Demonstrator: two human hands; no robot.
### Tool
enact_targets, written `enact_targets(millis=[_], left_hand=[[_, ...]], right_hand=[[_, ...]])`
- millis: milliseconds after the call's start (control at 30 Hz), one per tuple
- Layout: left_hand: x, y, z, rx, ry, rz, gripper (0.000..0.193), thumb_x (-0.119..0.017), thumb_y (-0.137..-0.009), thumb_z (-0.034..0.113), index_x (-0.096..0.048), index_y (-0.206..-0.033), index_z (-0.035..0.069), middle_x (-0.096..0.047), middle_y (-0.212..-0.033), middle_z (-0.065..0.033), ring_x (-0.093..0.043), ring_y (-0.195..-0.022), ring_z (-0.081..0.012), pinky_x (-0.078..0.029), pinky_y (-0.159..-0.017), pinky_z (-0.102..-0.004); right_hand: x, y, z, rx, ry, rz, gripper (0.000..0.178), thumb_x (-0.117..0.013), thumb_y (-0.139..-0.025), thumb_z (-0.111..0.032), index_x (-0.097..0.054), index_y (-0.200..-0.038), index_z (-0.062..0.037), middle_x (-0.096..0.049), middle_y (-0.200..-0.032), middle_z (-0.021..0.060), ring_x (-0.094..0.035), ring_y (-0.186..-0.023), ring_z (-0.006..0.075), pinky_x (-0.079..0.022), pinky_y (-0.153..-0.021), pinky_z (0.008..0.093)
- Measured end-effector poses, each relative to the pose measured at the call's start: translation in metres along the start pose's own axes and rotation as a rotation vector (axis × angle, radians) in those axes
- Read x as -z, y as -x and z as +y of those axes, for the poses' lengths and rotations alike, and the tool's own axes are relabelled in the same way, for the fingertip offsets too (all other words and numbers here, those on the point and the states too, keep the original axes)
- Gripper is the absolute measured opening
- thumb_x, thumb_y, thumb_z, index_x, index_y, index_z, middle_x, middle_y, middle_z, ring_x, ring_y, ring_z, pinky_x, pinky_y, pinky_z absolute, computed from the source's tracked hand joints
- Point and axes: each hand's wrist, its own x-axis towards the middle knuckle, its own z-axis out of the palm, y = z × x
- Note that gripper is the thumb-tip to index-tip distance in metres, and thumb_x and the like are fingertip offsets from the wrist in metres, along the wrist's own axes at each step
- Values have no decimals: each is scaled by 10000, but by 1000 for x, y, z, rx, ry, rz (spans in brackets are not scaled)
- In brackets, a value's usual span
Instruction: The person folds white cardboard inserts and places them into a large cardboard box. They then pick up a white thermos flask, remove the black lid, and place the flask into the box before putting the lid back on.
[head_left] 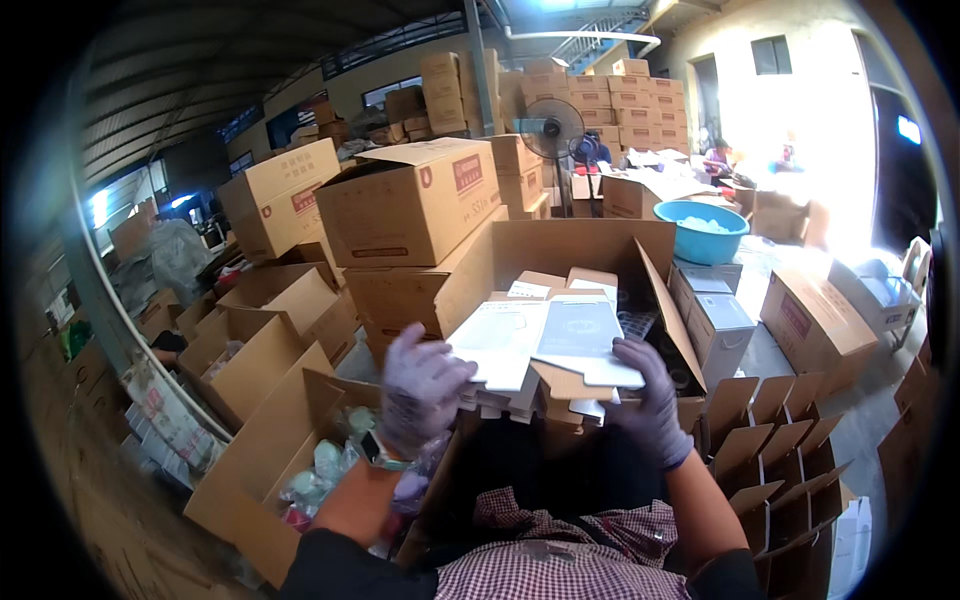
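Note:
Both my hands wear thin, translucent whitish gloves. A stack of white flat cartons point(497, 335) lies in front of me, at the near side of a large open brown box point(580, 243). On the stack's right part is a pale grey-white carton point(583, 335) with a faint printed outline. At the stack's left edge, my left hand point(425, 388) is open, its fingers apart and curved towards the cartons. My right hand point(655, 405) closes round the near right corner of the pale carton; part of its grip is hidden. Brown cardboard point(570, 383) shows beneath.
An open box point(262, 450) of bagged pastel items stands at lower left. Cardboard dividers point(775, 440) rise at lower right. Beyond are grey boxes point(717, 325), a blue basin point(700, 232), a fan point(552, 128) and stacked brown cartons point(412, 205). Other people work in the background.

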Motion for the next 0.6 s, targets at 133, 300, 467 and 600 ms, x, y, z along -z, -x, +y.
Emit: enact_targets(millis=[133, 300, 467, 600], left_hand=[[74, -48, 8, 96, -197, 648, 621, -788, -869, 412, -556, -1321, 54, -606, -1250, -137, -622, -1105, -293, -448, -1050, -505], [87, -74, 30, 384, 1060, 989, 955, -739, -913, 473, -230, -1579, 15, -454, -1478, -210, -522, -1312, -308, -449, -1093, -438], [92, -95, 60, 105, 431, 643, 817, -789, -844, 366, -440, -1525, 79, -385, -1536, -241, -453, -1373, -406, -438, -1092, -464], [97, -109, 79, -2, 539, 459, 724, -821, -790, 249, -546, -1437, 74, -234, -1609, -292, -411, -1431, -412, -396, -1133, -452]], right_hand=[[45, -40, -57, 159, -303, 95, 206, -729, -756, -26, -714, -961, -3, -724, -1036, 164, -706, -962, 284, -572, -832, 362], [96, -31, -146, 403, -480, 168, 257, -627, -968, -179, -633, -1149, 4, -675, -1117, 159, -666, -1003, 243, -550, -891, 367], [95, -27, -181, 398, -389, 209, 316, -577, -993, -209, -583, -1220, 11, -648, -1177, 168, -642, -1061, 254, -533, -927, 371], [86, -19, -181, 343, -390, 294, 364, -538, -1013, -233, -542, -1277, 16, -626, -1225, 175, -623, -1107, 262, -519, -956, 375]])
